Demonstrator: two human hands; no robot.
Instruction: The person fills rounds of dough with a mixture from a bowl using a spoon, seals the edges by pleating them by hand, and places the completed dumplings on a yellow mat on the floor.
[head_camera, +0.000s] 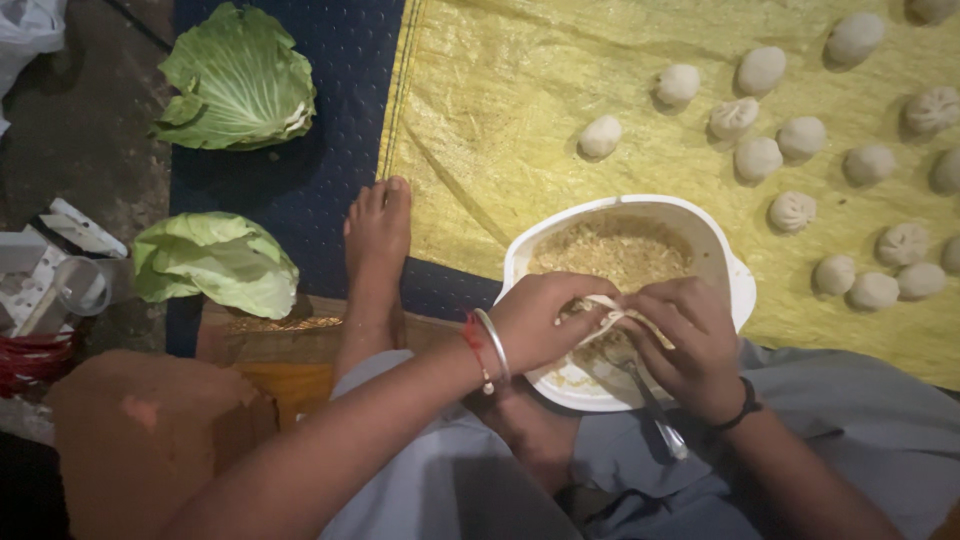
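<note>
— Over the white bowl (722, 262) of filling, lower centre, what's held?
— My left hand (540, 325) and right hand (690, 345) both pinch a dough wrapper (608, 311) (probably half pleated); finished dumplings (760, 158) lie upper right.

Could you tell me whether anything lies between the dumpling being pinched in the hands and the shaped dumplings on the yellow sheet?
Only the far rim of the white bowl. Both the left hand and right hand hold the dumpling above it; the dumplings on the yellow sheet lie beyond.

Yellow sheet (500, 120) w/ dumplings (760, 158), bowl (722, 262)
</note>
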